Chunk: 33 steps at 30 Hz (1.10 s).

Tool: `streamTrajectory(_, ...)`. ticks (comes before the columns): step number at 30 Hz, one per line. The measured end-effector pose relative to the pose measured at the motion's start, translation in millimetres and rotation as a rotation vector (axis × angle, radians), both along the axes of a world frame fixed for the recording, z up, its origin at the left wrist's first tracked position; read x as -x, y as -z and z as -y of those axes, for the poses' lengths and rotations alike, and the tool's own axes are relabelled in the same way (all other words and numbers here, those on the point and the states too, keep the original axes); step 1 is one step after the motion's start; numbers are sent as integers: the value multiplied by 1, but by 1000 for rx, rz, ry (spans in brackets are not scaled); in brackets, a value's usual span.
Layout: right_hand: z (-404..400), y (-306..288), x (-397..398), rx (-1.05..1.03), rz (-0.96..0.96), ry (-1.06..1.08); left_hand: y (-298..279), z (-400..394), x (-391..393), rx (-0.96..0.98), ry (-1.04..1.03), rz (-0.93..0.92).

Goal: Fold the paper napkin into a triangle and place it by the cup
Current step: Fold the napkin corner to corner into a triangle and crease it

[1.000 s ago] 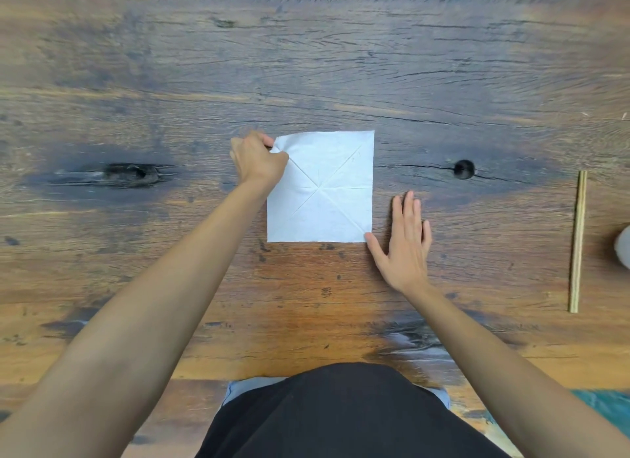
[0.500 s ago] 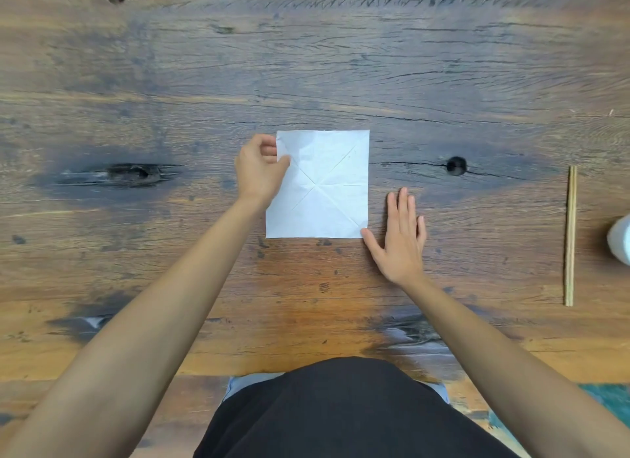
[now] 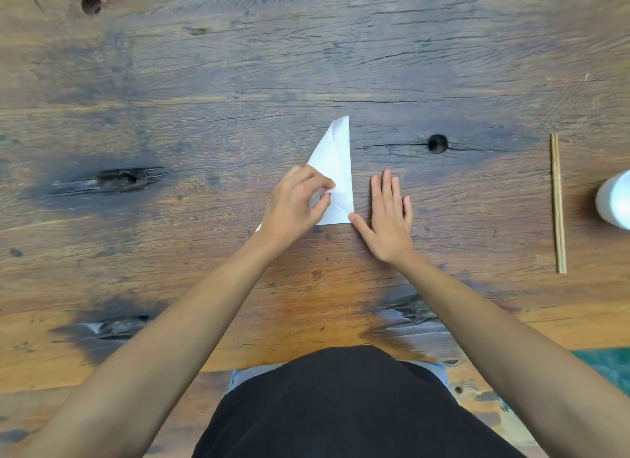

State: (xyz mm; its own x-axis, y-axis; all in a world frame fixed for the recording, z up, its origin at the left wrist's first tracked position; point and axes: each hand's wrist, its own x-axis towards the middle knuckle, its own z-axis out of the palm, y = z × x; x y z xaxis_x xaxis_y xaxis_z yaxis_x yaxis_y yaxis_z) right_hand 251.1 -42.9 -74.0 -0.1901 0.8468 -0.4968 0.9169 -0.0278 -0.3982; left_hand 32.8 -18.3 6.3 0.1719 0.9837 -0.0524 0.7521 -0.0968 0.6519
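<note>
The white paper napkin (image 3: 335, 164) lies on the wooden table (image 3: 306, 65) at the centre, partly folded over along a diagonal, so it shows as a tall triangle. My left hand (image 3: 295, 205) pinches the folded-over corner and holds it above the napkin's lower half, covering its left part. My right hand (image 3: 388, 219) rests flat on the table with fingers spread, its thumb tip touching the napkin's near right corner. The white cup (image 3: 615, 200) stands at the right edge, partly cut off by the frame.
A pair of wooden chopsticks (image 3: 558, 202) lies lengthwise between the napkin and the cup. The table has dark knot holes (image 3: 437, 143) and cracks. A green patch (image 3: 606, 364) shows beyond the near right edge.
My left hand has carried the napkin's far left corner towards the near right, turning the flat square into a partial triangle. My right hand has stayed at the near right corner.
</note>
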Motion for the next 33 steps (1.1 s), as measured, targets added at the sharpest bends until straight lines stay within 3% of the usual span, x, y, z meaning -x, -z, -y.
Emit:
streamTrajectory(16,-9,-10,-10,115,-56,-84,26,8,-22,82,296,-234)
streamTrajectory(33,-8,-11,-7,110,-41,-81,36,12,-18,34,317,-263)
